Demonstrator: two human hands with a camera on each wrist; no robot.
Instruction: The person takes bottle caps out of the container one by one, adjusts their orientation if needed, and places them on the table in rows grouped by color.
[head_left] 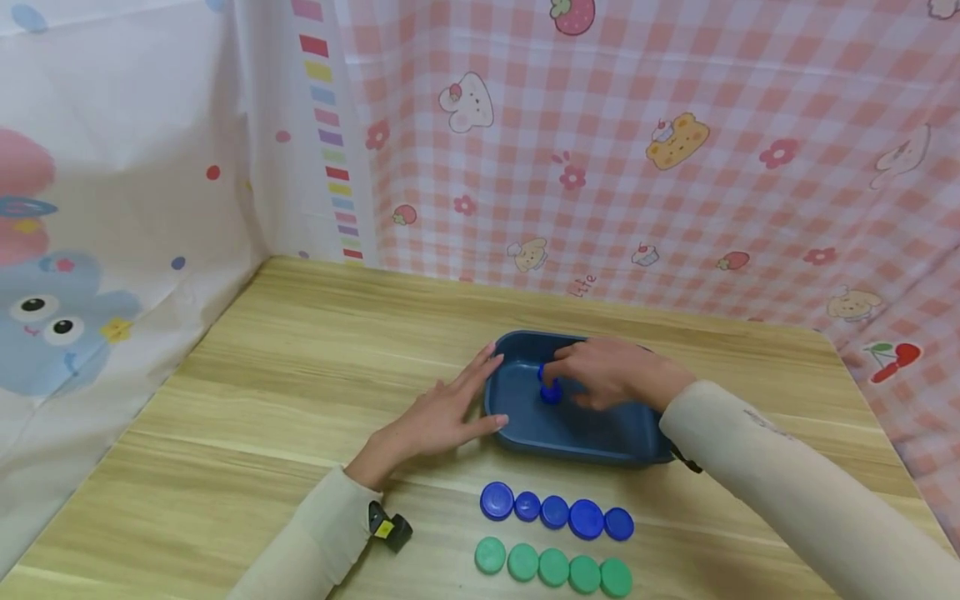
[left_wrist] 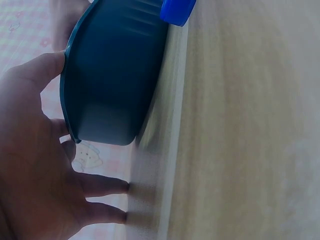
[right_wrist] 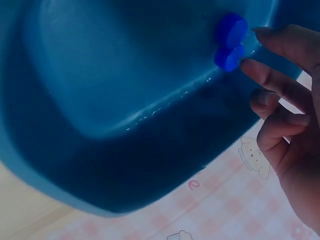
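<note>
A dark blue rectangular tub (head_left: pixel 585 453) stands on the table. Inside it lie a blue bottle cap (right_wrist: pixel 231 30) and a second blue cap (right_wrist: pixel 229 59), side by side near one wall. My right hand (head_left: pixel 603 373) reaches into the tub from the right. Its thumb and index fingertips are apart, right at the two caps, while the other fingers bend loosely. Spread at the tub's left end, my left hand (head_left: pixel 438 419) has its thumb and some fingers at the rim. In the left wrist view, two straight fingers (left_wrist: pixel 105 185) reach down to the tabletop.
In front of the tub runs a row of several blue caps (head_left: pixel 554 512) of differing sizes. Nearer still is a row of several green caps (head_left: pixel 553 567). A pink checked cloth (head_left: pixel 615 208) hangs behind the wooden table (head_left: pixel 300 350), and a white printed cloth (head_left: pixel 150 150) hangs at left.
</note>
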